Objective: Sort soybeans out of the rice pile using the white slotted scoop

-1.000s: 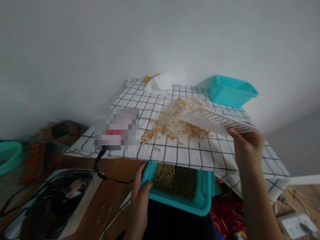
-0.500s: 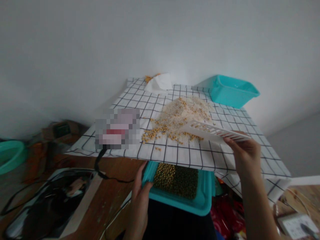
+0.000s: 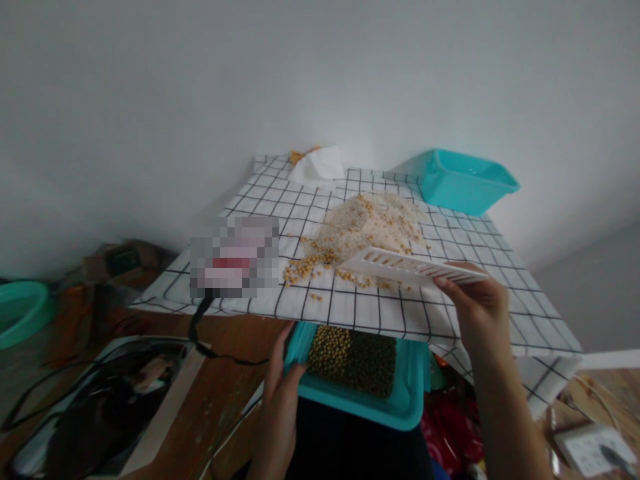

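My right hand grips one end of a white slotted plastic strip, tilted over the near side of a pile of rice. Yellow soybeans lie scattered through the pile and along its front left edge. Below the table's front edge, my left hand is closed on the left rim of a teal tray. Inside the tray, soybeans fill the left part and dark green beans the right. The tablecloth's edge hides the tray's far side.
A teal bin stands at the table's back right. White paper lies at the back left, and a pixelated object with a black cord sits at the left. An open case and a power strip are on the floor.
My right hand has moved left and slightly down with the slotted strip, whose tip now reaches nearer the soybeans at the front left. My left hand and the tray stay in place.
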A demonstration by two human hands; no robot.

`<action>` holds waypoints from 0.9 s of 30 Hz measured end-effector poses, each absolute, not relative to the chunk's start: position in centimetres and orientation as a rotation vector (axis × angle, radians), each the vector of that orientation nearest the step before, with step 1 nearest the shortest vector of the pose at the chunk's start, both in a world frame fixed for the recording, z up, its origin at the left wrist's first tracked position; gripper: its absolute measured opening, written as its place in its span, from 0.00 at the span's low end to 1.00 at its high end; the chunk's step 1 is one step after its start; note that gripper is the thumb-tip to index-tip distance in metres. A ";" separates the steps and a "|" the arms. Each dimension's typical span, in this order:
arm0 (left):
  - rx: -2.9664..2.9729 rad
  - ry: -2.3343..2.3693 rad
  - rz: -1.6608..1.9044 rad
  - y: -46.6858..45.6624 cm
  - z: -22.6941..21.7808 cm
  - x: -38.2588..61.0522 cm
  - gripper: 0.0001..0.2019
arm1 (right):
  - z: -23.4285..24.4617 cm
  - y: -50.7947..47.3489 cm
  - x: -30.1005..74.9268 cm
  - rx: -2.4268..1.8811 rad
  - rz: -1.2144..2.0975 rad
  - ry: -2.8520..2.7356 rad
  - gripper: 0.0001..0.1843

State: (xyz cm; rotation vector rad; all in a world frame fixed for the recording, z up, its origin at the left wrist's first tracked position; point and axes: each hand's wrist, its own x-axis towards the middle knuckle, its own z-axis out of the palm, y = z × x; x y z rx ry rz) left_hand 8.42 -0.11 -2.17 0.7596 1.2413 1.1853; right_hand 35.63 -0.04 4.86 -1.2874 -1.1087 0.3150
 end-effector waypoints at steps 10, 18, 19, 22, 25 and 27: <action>0.753 1.247 1.188 -0.1 -2.5 8.4 0.29 | 5.0 0.1 35.2 -1.308 0.338 -1.111 0.07; 0.743 1.244 1.182 -0.1 -2.5 8.3 0.28 | 5.8 -0.7 34.9 -1.313 0.359 -1.188 0.06; 0.740 1.242 1.174 -0.1 -2.5 8.3 0.28 | 5.8 -0.8 34.9 -1.310 0.368 -1.201 0.07; 0.734 1.241 1.174 -0.1 -2.3 8.3 0.29 | 5.7 -0.7 35.0 -1.297 0.366 -1.179 0.07; 0.730 1.241 1.179 -0.2 -2.2 8.4 0.28 | 5.5 -0.4 35.1 -1.291 0.344 -1.131 0.07; 0.723 1.234 1.169 -0.3 -2.1 8.4 0.28 | 5.5 -0.3 35.1 -1.304 0.357 -1.153 0.06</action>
